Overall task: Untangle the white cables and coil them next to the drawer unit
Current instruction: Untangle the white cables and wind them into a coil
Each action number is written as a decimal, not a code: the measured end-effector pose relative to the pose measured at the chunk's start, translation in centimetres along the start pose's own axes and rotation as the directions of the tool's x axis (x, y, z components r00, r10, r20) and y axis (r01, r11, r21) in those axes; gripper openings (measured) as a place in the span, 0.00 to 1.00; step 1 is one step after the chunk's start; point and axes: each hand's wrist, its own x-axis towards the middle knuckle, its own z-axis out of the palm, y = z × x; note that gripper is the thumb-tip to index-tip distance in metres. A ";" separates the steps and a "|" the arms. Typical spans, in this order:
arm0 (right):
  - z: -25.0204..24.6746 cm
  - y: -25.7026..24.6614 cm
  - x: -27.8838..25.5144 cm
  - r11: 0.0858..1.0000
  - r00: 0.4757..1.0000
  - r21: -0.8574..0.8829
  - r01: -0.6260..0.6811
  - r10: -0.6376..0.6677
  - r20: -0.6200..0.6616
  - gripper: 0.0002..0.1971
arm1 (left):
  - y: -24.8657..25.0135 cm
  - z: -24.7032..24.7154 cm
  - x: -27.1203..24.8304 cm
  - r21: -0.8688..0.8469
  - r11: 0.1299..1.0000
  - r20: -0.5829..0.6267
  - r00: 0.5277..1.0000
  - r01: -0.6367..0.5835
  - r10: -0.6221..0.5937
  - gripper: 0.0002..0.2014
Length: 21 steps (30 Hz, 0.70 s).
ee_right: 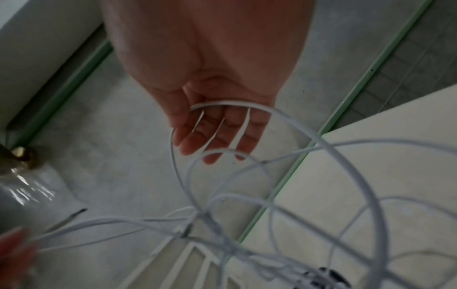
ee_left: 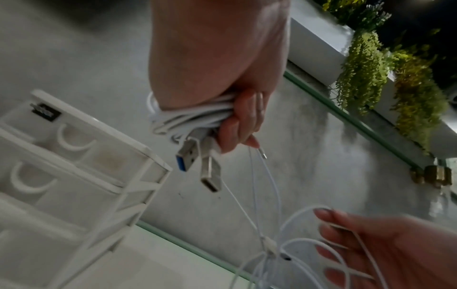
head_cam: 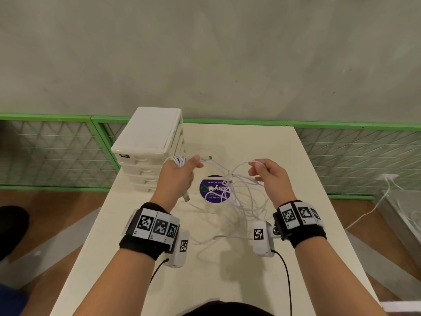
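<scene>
Head view, near to far: loose white cables [head_cam: 230,215] sprawl knotted on the bench [head_cam: 296,258] between the wrists, so untangling looks roughly half done at best. Left hand [head_cam: 176,176] has fingers [ee_left: 243,121] curled tight round a finished coil [ee_left: 188,119], two USB plugs hanging below it; right hand [head_cam: 270,176] is nearly flat, fingers [ee_right: 217,135] relaxed with one loop draped over them, not gripped. Drawer unit [head_cam: 148,142] stands at the far left with nothing laid beside it yet.
</scene>
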 end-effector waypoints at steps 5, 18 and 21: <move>1.3 -2.6 -0.9 0.991 0.984 0.133 0.014 -0.037 0.172 0.10 | -0.3 1.6 -0.5 0.074 0.997 0.010 1.000 -0.021 0.020 0.22; 1.4 -5.4 -0.9 0.895 0.992 0.444 0.034 -0.086 0.098 0.10 | -3.2 2.6 -2.4 0.426 0.905 0.270 0.954 0.003 -0.130 0.15; 0.6 -5.0 -0.6 0.911 0.996 0.410 0.043 -0.070 0.049 0.11 | -3.8 2.2 -1.9 0.397 0.917 0.209 0.968 0.045 -0.138 0.24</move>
